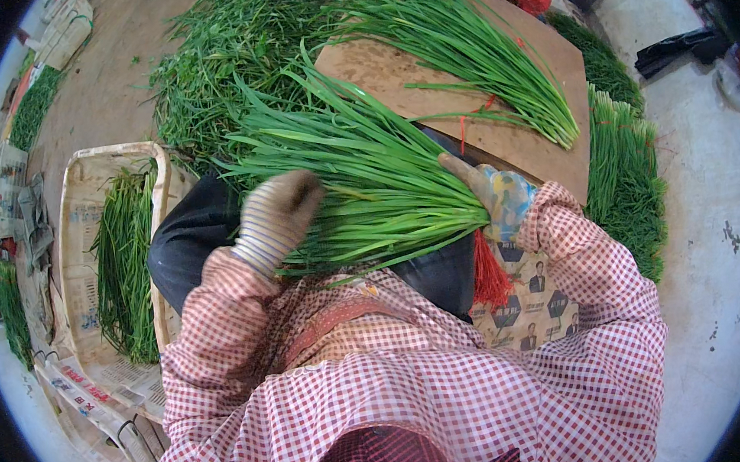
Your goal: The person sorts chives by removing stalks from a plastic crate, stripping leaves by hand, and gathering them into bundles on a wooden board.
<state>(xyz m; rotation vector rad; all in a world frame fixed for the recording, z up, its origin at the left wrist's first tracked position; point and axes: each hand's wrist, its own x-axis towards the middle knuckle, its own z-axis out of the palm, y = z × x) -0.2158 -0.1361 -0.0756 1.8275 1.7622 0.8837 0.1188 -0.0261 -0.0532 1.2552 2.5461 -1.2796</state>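
A large bunch of green garlic chives (365, 166) lies across my lap, its leaves fanned out to the left. My right hand (501, 198), in a patterned glove, grips the bunch near its pale stem ends. My left hand (284, 215), in a striped knit glove, is over the leaf side with its fingers curled. It is blurred, and whether it pinches a leaf cannot be made out. Red ties (491, 273) hang below my right hand. Another bunch of chives (473, 53) rests on a brown board (370, 68) ahead of me.
Loose greens (233, 66) are heaped beyond my knees. At left stands a plastic crate (160, 176) holding chives (128, 269). Stacked tied bundles (624, 191) lie to the right of the board. Beside my right thigh is a printed sheet (532, 309).
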